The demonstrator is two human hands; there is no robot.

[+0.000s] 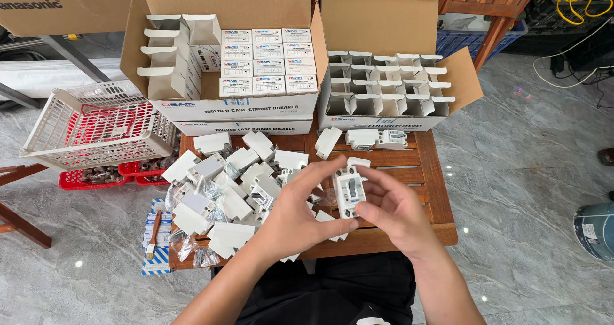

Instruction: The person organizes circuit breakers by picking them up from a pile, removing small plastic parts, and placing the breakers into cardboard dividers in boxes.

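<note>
Both my hands hold one small white circuit breaker (pixel 349 194) with a grey toggle, above the front of a wooden slatted table (pixel 430 191). My left hand (pixel 295 211) grips its left side with thumb and fingers. My right hand (pixel 391 205) pinches its right and lower edge. To the left of my hands lies a heap of white breakers and small white cartons (pixel 224 191) mixed with clear plastic bags (pixel 195 251).
Two open cardboard boxes stand at the back: the left box (pixel 246 104) holds closed small cartons, the right box (pixel 390 117) holds open ones. A white plastic basket (pixel 96 123) sits over red trays (pixel 83 179) at left. Marble floor lies all around.
</note>
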